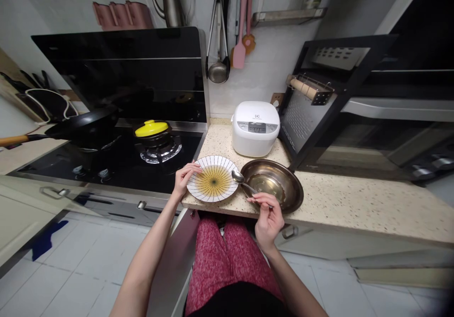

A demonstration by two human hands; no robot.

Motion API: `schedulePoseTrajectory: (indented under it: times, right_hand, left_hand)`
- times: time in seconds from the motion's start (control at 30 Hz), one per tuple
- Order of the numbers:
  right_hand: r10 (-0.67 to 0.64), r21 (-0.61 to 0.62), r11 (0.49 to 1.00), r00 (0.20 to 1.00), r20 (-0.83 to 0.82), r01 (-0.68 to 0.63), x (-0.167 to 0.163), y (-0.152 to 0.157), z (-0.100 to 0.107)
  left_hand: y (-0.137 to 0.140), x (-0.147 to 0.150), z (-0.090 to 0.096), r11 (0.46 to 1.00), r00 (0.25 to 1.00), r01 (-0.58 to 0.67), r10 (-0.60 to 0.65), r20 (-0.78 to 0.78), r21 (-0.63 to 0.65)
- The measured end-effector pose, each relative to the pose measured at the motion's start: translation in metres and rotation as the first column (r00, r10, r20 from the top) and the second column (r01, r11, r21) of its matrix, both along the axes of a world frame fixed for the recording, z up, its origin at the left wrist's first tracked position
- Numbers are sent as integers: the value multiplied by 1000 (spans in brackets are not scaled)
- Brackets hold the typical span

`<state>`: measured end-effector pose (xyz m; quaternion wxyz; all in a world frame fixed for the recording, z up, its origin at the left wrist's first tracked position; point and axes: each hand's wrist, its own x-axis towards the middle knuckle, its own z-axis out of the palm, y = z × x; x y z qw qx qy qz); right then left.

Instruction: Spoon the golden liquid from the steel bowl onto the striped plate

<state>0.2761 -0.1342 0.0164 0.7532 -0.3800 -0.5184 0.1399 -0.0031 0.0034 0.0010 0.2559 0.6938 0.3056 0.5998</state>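
A white plate with dark radial lines lies at the counter's front edge. Its middle looks yellow; I cannot tell whether that is liquid or glaze. The fingers of my left hand hold the plate by its left rim. Between the fingers of my right hand is the handle of a metal spoon. The spoon's bowl points up and left, in the air between the plate and a metal basin. This wide, shallow basin stands right of the plate, partly hidden by my right hand, with a shiny bottom.
A white rice cooker stands behind the plate and basin. Left is a black gas hob with a wok and a yellow-lidded pot. An oven stands right. Below the counter, a cabinet door hangs open by my legs.
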Motion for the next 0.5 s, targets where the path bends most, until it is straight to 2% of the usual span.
schedulePoseTrajectory:
  times: [0.23, 0.5]
  right_hand:
    - [-94, 29, 995, 995, 34, 93, 16, 0, 2]
    - [-177, 89, 983, 968, 179, 163, 31, -1, -4]
  left_hand:
    - [-1, 0, 1, 1000, 1000, -7, 7, -6, -7]
    - [-3, 2, 3, 1000, 1000, 3, -3, 8, 1]
